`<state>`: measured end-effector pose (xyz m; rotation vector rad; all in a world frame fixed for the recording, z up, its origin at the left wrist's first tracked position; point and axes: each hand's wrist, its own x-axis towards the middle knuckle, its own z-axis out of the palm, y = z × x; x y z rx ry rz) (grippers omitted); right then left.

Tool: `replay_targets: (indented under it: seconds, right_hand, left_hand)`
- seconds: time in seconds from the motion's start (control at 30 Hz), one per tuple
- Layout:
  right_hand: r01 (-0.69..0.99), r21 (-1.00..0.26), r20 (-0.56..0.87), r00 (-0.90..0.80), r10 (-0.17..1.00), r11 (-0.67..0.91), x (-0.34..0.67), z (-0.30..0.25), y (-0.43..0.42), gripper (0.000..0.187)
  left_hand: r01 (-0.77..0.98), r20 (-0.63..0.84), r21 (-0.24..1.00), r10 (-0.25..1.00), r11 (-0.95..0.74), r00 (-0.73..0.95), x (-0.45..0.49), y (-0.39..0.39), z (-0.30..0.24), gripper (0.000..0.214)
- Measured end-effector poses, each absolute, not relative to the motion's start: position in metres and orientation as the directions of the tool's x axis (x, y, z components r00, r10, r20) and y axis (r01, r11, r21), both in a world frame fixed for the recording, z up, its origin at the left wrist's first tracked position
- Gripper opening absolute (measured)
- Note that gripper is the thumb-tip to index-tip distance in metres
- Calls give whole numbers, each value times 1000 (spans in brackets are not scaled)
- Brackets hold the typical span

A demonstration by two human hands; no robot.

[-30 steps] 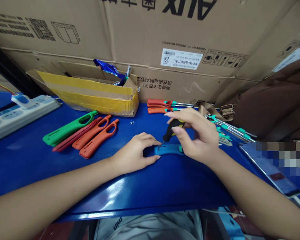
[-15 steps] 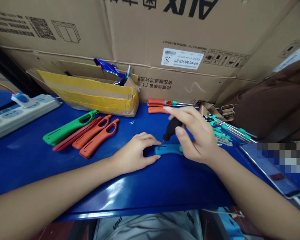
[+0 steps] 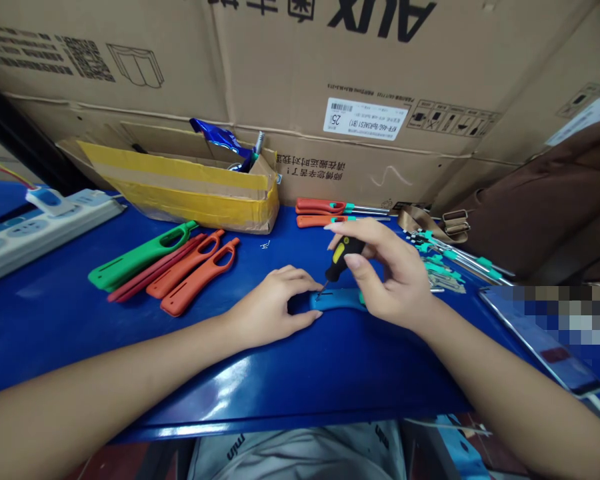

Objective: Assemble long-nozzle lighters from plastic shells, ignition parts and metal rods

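A blue gas lighter point(image 3: 340, 299) lies flat on the blue table point(image 3: 280, 393). My left hand point(image 3: 275, 303) steadies its left end between thumb and fingers. Over it, my right hand point(image 3: 393, 273) grips a short black and yellow screwdriver point(image 3: 344, 259), tilted, its tip at the hole near the lighter's left end. The lighter's right end, with a bit of teal plastic, is partly hidden under my right hand. A few tiny screws point(image 3: 265, 245) lie on the table beyond my left hand.
Green point(image 3: 140, 257), red and orange lighter shells point(image 3: 200, 277) lie at left; two orange lighters point(image 3: 320, 206) sit at the back. A yellow-taped box point(image 3: 180, 193), a power strip point(image 3: 55, 223), metal rods with teal parts point(image 3: 450, 257) and a phone point(image 3: 540, 340) surround the work spot.
The screwdriver has turned in my right hand, so its yellow patch now shows, and the right fingers have shifted around the handle. My left hand and the blue lighter stay in place.
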<state>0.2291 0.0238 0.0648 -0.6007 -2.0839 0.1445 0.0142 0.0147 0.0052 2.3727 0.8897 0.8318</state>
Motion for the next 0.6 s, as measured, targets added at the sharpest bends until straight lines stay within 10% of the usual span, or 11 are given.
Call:
replay_targets:
  seconds: [0.17, 0.3, 0.5, 0.6]
  right_hand:
    - [431, 44, 828, -521, 209, 901, 237, 67, 26, 35]
    - [343, -204, 775, -515, 365, 917, 233, 70, 22, 38]
    - [481, 6, 838, -481, 258, 877, 233, 69, 21, 31]
    - [415, -182, 775, -498, 390, 891, 231, 67, 20, 39]
  left_hand:
    - [410, 378, 602, 697, -685, 610, 14, 14, 6, 28]
    - [417, 372, 603, 701, -681, 608, 14, 14, 5, 30]
    - [411, 366, 607, 699, -680, 615, 14, 15, 4, 30]
    - [420, 359, 611, 707, -671, 609, 14, 15, 4, 31]
